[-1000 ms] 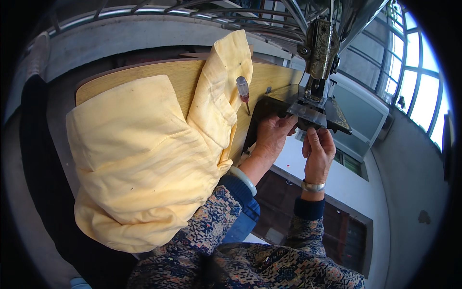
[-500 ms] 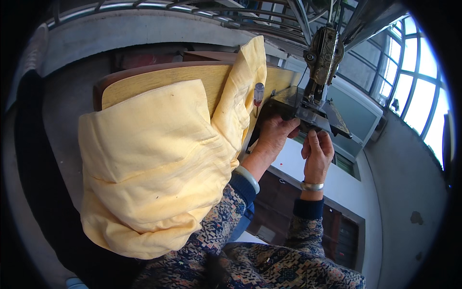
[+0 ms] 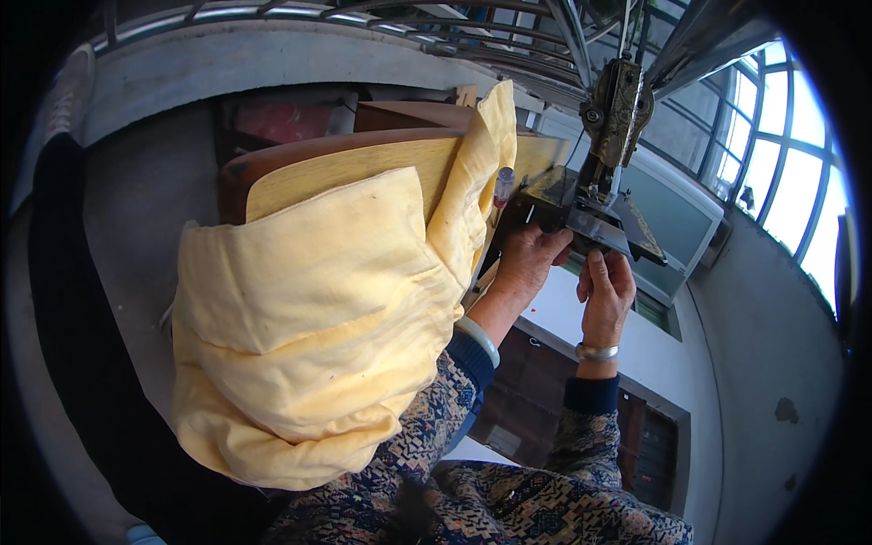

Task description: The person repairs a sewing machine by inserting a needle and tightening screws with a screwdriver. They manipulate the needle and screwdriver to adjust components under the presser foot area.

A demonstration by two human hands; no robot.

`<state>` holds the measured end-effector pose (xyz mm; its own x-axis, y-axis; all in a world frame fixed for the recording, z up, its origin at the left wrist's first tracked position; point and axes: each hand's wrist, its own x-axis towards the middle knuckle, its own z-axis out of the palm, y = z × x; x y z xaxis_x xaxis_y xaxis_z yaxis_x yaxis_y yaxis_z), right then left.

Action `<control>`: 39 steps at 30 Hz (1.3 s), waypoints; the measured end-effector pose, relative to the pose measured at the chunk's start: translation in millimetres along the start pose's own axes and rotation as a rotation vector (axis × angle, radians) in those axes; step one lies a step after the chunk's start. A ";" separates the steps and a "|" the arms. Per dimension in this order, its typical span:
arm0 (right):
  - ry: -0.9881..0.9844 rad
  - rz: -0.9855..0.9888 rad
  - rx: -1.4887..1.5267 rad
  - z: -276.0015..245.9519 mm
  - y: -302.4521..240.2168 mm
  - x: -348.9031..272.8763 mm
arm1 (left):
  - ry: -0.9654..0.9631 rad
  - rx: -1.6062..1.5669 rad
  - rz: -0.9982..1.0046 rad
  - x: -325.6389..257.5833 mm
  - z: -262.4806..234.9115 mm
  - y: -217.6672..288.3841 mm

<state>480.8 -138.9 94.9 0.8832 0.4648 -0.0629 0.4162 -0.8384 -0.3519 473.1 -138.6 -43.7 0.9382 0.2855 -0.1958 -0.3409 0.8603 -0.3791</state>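
An old dark sewing machine [image 3: 619,113] with worn gold decoration stands at the upper right. Its flat metal bed [image 3: 598,229] juts out toward me. At the bed's near left edge is my left hand [image 3: 527,265], thumb and fingers closed against the metal. My right hand [image 3: 607,289] is just below the near edge, thumb and index finger pinched together. Whatever lies between the fingers of either hand is hidden or too small to make out. A screwdriver [image 3: 504,184] with a clear handle is left of the machine, beside pale yellow cloth [image 3: 309,300].
The cloth drapes over a wooden tabletop [image 3: 354,168] with a brown edge and hangs toward my left arm. Metal railings [image 3: 436,27] run behind. Barred windows [image 3: 786,173] and a grey wall [image 3: 763,363] stand at the right. A person's dark-clothed leg [image 3: 77,318] extends along the left.
The tabletop, cloth and screwdriver appear slightly farther right and lower in the picture. Both hands remain at the machine bed, their fingers shifted only a little.
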 end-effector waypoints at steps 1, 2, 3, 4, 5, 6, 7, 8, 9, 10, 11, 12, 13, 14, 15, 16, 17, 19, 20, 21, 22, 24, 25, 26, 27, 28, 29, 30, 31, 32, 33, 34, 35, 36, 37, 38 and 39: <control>-0.009 -0.008 -0.004 -0.6 0.3 0.4 | 0.003 0.013 -0.013 0.2 -0.1 -0.3; -0.011 -0.009 -0.004 -1.2 0.5 0.7 | -0.004 0.000 -0.002 0.0 -0.2 -0.5; -0.014 -0.010 -0.004 -1.5 0.8 0.8 | -0.008 -0.004 -0.003 -0.1 -0.4 -0.7; -0.012 -0.006 -0.005 -1.5 0.9 0.9 | -0.015 -0.013 -0.016 -0.1 -0.7 -0.7; -0.009 -0.004 -0.006 -1.6 1.0 0.9 | -0.016 0.003 -0.003 0.1 -0.9 -0.7; -0.006 -0.002 -0.007 -1.4 0.9 0.9 | -0.020 0.013 -0.002 0.1 -1.3 -0.5; -0.006 -0.001 -0.007 -1.2 0.7 0.7 | -0.016 0.034 -0.019 -0.1 -1.5 -0.5; -0.007 0.000 -0.007 -1.1 0.3 0.5 | -0.027 0.023 0.005 -0.2 -1.6 -0.4; -0.009 -0.001 -0.006 -0.9 -0.1 0.6 | -0.029 0.022 0.013 -0.3 -1.7 -0.2; -0.014 0.005 0.008 -1.0 -0.8 0.4 | -0.045 0.004 0.016 -0.7 -1.5 -0.3; -0.020 0.010 0.021 -1.1 -1.5 0.4 | -0.036 0.027 0.020 -0.7 -1.4 -0.1; -0.027 0.015 0.035 -1.3 -2.2 0.5 | -0.040 0.033 0.023 -0.7 -1.1 0.1; -0.017 0.026 0.034 -1.2 -2.7 0.6 | -0.033 0.043 -0.002 -0.6 -0.7 0.1; -0.006 0.037 0.033 -1.1 -3.1 0.6 | -0.022 0.029 0.022 -0.7 0.3 0.2; 0.006 0.050 0.031 -0.9 -3.3 0.4 | -0.001 0.019 0.017 -1.3 2.1 -0.3; 0.015 0.055 0.032 -0.4 -3.2 0.3 | 0.016 0.003 0.006 -1.9 3.6 -0.4; 0.024 0.059 0.033 0.3 -2.9 0.5 | 0.020 0.003 0.015 -2.1 4.3 0.1; 0.036 0.048 0.034 1.6 -2.3 0.2 | 0.026 -0.008 0.007 -3.6 5.6 1.1; 0.038 0.032 0.034 2.1 -1.8 0.4 | 0.030 -0.007 0.024 -4.3 6.2 1.4; 0.041 0.016 0.034 2.6 -1.6 0.4 | 0.038 -0.006 0.030 -5.2 6.9 1.7; 0.036 0.017 0.034 2.8 -1.2 0.4 | 0.044 -0.014 0.029 -6.2 6.9 1.8; 0.026 0.014 0.032 2.3 -1.4 1.0 | 0.045 0.010 0.021 -7.3 6.0 1.9; 0.022 0.013 0.026 1.8 -1.6 1.2 | 0.032 0.001 0.021 -7.3 5.5 1.5; 0.019 0.013 0.022 1.3 -2.0 1.4 | 0.032 0.032 0.022 -7.0 4.8 1.1; 0.024 0.022 0.021 1.2 -2.1 1.3 | 0.021 0.047 0.028 -6.8 3.8 0.6; 0.021 0.017 0.015 1.2 -2.3 1.0 | 0.015 0.063 0.007 -6.6 3.3 -0.1; 0.026 0.018 0.012 1.2 -2.3 1.1 | 0.008 0.057 0.038 -5.8 3.5 -1.1; 0.031 0.019 0.010 1.6 -2.5 1.0 | 0.004 0.053 0.043 -5.3 3.7 -1.7; 0.029 0.014 0.012 1.9 -2.7 0.9 | -0.001 0.042 0.030 -5.0 4.1 -2.3; 0.026 0.010 0.014 2.3 -2.9 0.5 | 0.013 0.050 0.046 -5.2 5.0 -2.8; 0.022 0.004 0.014 2.8 -3.1 0.4 | 0.025 0.049 0.047 -5.3 6.4 -3.0; 0.026 0.005 0.015 3.3 -3.2 0.3 | 0.044 0.059 0.017 -5.5 7.3 -2.6; 0.029 0.006 0.014 3.8 -3.2 0.2 | 0.049 0.056 0.046 -6.3 8.4 -2.2; 0.038 0.017 0.018 4.1 -3.3 0.0 | 0.062 0.062 0.043 -7.5 10.0 -1.8; 0.036 0.007 0.012 4.5 -3.2 -0.1 | 0.065 0.063 0.044 -8.3 11.0 -0.7; 0.041 0.007 0.011 4.8 -3.0 -0.4 | 0.070 0.082 0.046 -8.8 11.6 0.7; 0.046 0.008 0.010 5.0 -3.0 -0.5 | 0.067 0.094 0.051 -9.0 12.1 2.2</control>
<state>478.1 -135.3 91.4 0.8955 0.4444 -0.0229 0.4072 -0.8392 -0.3605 464.6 -134.1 -31.8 0.9126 0.3039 -0.2734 -0.3779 0.8821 -0.2811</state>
